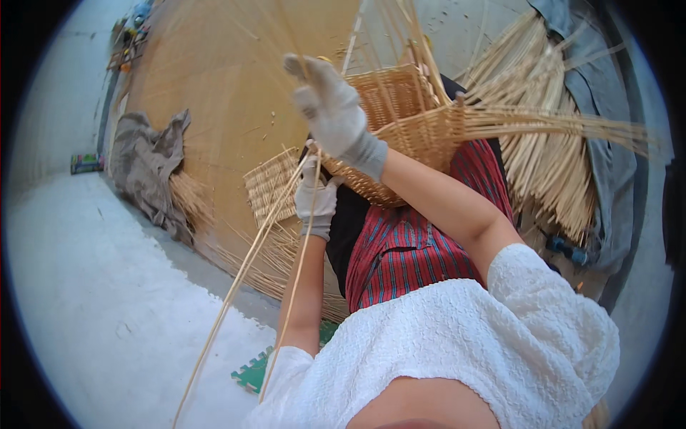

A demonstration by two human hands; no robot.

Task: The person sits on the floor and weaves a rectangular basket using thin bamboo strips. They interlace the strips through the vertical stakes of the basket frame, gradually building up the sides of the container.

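A partly woven wicker basket (418, 132) rests tilted on my lap, with long unwoven strands sticking out to the right and upward. My left hand (316, 201), in a white glove with a grey cuff, is closed at the basket's left side. Two long thin canes (246, 264) run from its fingers down to the lower left; the exact grip is partly hidden. Above it my right hand (329, 107), gloved too, is raised before the basket with fingers stretched out and thumb apart. Its fingertips are slightly blurred, and a blurred strand crosses them.
A flat woven piece (270, 187) lies on the brown board (207, 86) to the left, near loose canes. A crumpled grey cloth (146, 168) covers more strands. At the right, a large bundle of canes (550, 143) rests on blue-grey cloth (604, 107). A green foam mat (250, 375) shows below.
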